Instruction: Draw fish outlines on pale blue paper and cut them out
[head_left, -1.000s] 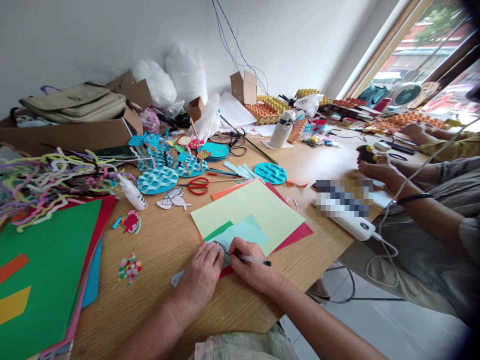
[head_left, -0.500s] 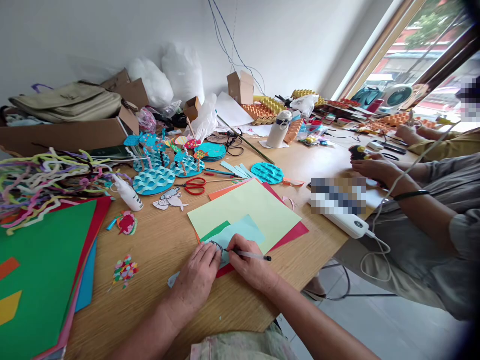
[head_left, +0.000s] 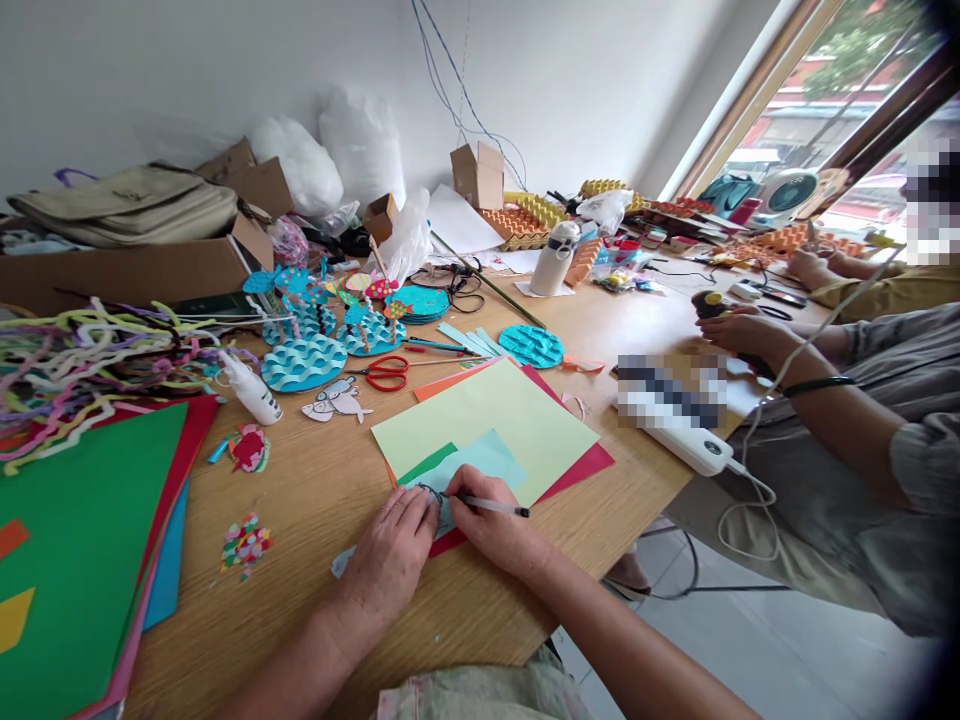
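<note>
My right hand (head_left: 487,515) grips a pen (head_left: 491,505) with a translucent barrel and dark end cap. Its tip meets a light blue sheet of paper (head_left: 491,455), beside a dark curved line partly hidden by my fingers. My left hand (head_left: 399,535) lies flat with fingers stretched out, pressing on the paper left of the pen tip. Beneath are a pale green sheet (head_left: 480,420) and red, orange and dark green paper. Left of these lie a fish-shaped paper cutout (head_left: 337,400) and red-handled scissors (head_left: 386,374).
A white glue bottle (head_left: 251,390), a dotted paper fish (head_left: 246,545) and a green paper stack (head_left: 75,540) are on the left. Wavy blue discs (head_left: 304,362) stand behind. A co-worker's hands (head_left: 739,335) hold a dark object at right, near a white power strip (head_left: 686,440).
The pen and my right hand have shifted slightly left along the drawn line. My left hand stays on the paper. The whole view has moved a little.
</note>
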